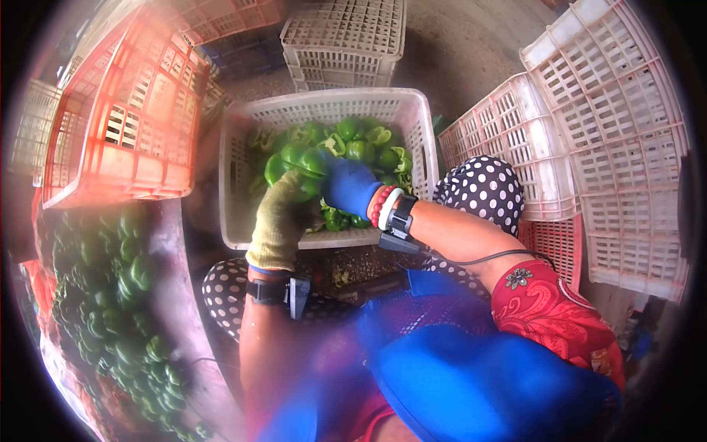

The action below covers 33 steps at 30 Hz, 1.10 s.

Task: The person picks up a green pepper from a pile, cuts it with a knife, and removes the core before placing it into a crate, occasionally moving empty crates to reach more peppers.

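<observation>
A green bell pepper (294,163) is held up over a pale plastic crate (234,214). My left hand (276,221), in a yellowish knit glove, is closed on the pepper from below. Against its right side presses my right hand (350,186), in a blue glove with its fingers curled in and partly hidden. A dark gap runs along the pepper near the blue glove. Underneath, the crate holds several green peppers (361,151), some cut or broken open with pale insides showing. Any tool between my hands cannot be made out.
To my left lies a large heap of green peppers (110,317). Orange-red crates (125,110) stand at the upper left, an upturned pale crate (342,37) beyond mine. Tall stacked crates (611,125) line the right. My knees in dotted cloth (482,188) flank the crate.
</observation>
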Each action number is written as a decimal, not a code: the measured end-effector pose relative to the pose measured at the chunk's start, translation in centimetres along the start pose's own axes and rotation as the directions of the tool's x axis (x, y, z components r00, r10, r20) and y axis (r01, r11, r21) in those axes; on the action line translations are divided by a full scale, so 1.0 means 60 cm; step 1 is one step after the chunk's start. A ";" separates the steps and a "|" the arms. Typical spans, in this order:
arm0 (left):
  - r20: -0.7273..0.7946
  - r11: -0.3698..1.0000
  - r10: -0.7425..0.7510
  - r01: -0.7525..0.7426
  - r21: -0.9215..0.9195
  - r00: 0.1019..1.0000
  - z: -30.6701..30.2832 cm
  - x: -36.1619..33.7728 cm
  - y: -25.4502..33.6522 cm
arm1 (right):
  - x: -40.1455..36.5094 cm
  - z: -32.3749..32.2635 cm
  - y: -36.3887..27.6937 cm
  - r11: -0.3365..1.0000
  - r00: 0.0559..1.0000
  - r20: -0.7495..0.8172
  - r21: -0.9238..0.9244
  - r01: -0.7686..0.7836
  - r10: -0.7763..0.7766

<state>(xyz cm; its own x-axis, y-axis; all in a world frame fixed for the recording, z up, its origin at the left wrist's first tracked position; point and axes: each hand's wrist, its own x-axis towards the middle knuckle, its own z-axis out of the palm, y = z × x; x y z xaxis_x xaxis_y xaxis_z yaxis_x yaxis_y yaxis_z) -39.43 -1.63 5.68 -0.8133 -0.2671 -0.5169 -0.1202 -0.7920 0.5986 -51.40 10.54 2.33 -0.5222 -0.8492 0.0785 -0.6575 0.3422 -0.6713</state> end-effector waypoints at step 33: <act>0.320 0.502 0.509 -0.578 0.643 0.799 -0.001 -0.051 0.022 | 0.006 -0.060 -0.017 0.936 0.929 -0.237 0.141 0.323 -0.285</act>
<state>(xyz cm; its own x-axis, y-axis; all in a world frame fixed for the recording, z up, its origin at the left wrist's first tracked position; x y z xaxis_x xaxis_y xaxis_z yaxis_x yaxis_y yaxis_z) -37.06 -1.86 8.04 -0.8932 -0.4409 0.0882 0.0438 0.1098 0.9930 -52.86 11.34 5.68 -0.4266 -0.7906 0.4392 -0.7076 -0.0106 -0.7065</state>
